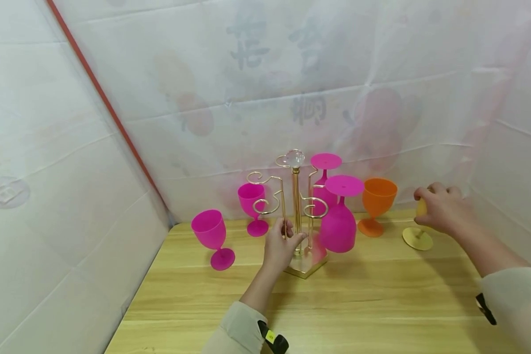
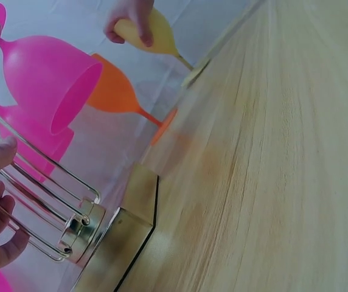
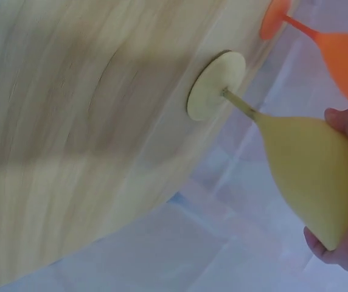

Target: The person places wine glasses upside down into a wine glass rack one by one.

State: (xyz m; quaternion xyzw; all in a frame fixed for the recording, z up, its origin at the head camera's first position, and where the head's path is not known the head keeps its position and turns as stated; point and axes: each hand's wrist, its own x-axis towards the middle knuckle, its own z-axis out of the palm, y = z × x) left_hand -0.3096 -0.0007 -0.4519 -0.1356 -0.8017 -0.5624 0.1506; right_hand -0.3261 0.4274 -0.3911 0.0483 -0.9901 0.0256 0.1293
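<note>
My left hand [image 1: 278,248] grips the thin wires of a gold glass rack [image 1: 297,201] low down, just above its base [image 2: 125,243]. Two pink goblets hang upside down on the rack's right side, a nearer one [image 1: 338,228] and a farther one [image 1: 326,161] partly behind it. Over at the far right, my right hand [image 1: 447,209] holds a yellow goblet [image 3: 311,164] round its bowl from above. This goblet is upright, its round foot [image 3: 213,91] at the tabletop near the back edge. Much of its bowl is hidden by the hand in the head view.
An orange goblet [image 1: 379,195] stands upright between the rack and the yellow one. Left of the rack stand two upright pink goblets, one in front [image 1: 209,230] and another [image 1: 250,196] farther back. White printed sheeting [image 1: 248,98] rises behind the wooden table [image 1: 358,305].
</note>
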